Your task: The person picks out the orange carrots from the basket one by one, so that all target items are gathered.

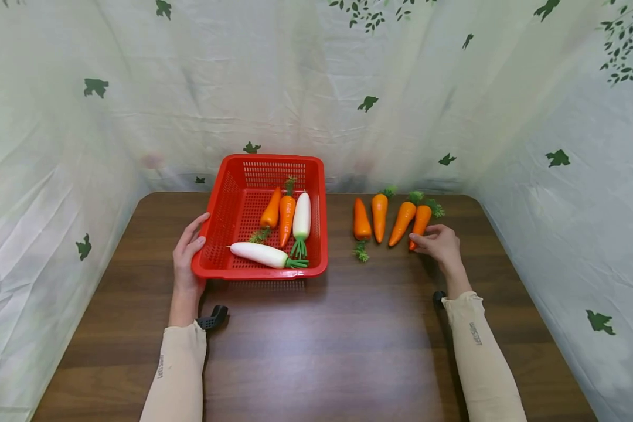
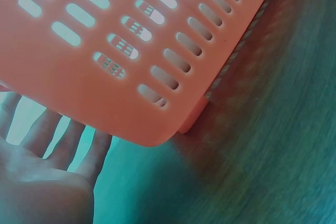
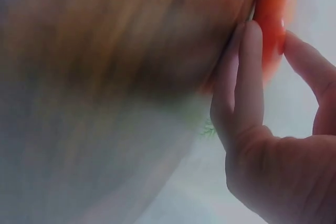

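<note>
My left hand (image 1: 187, 258) lies against the left side of a red plastic basket (image 1: 211, 272), its thumb at the rim. In the left wrist view the fingers (image 2: 94, 153) stretch out and their tips are hidden behind the basket's wall (image 2: 105, 103). Two orange carrots (image 1: 286, 214) and two white radishes (image 1: 261, 254) with green tops lie inside. On the right, my right hand (image 1: 439, 243) pinches the narrow end of the rightmost carrot (image 1: 422, 220) between thumb and fingers. The right wrist view shows that carrot (image 3: 273, 35) between the fingertips.
Three other carrots lie in a row left of the pinched one: one (image 1: 402, 223) close beside it, then another (image 1: 379, 217), then one (image 1: 361, 220) with its leaves toward the front. The brown wooden table (image 1: 322, 351) ends at a white leaf-print curtain (image 1: 295, 88).
</note>
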Motion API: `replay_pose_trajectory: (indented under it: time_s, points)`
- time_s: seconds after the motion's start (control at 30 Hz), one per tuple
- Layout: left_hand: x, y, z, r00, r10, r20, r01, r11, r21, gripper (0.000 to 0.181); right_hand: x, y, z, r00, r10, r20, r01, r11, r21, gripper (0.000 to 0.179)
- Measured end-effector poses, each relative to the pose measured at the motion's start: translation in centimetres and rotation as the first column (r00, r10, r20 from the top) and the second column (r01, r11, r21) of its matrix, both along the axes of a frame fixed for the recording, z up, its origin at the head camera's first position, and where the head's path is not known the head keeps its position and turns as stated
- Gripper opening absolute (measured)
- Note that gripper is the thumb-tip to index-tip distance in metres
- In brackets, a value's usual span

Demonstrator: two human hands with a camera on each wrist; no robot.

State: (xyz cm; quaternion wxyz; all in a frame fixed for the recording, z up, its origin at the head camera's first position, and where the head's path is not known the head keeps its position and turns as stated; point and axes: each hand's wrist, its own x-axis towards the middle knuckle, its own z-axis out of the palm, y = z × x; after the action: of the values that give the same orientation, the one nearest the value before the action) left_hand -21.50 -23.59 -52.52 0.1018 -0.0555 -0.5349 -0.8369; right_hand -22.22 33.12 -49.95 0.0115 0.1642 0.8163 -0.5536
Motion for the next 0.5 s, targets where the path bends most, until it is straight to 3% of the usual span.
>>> replay_pose_trajectory:
  time_s: [0.13,0.23,0.5]
  points:
    - [0.0,0.0,0.1,1.000,0.000,0.002,0.000,1.000,-0.002,0.052,-0.6,0.1,0.2,1.000,0.019,0.009,-0.020,0.984,0.176,0.072]
    - [0.0,-0.1,0.1,1.000,-0.002,0.000,0.002,1.000,-0.005,0.051,-1.0,-0.1,0.3,0.999,0.038,0.019,-0.042,0.968,0.246,0.071]
    - [0.1,0.1,0.0,1.000,-0.002,0.010,0.002,1.000,-0.001,0.051,-1.6,-0.8,0.2,0.998,0.062,0.019,-0.064,0.966,0.251,0.066]
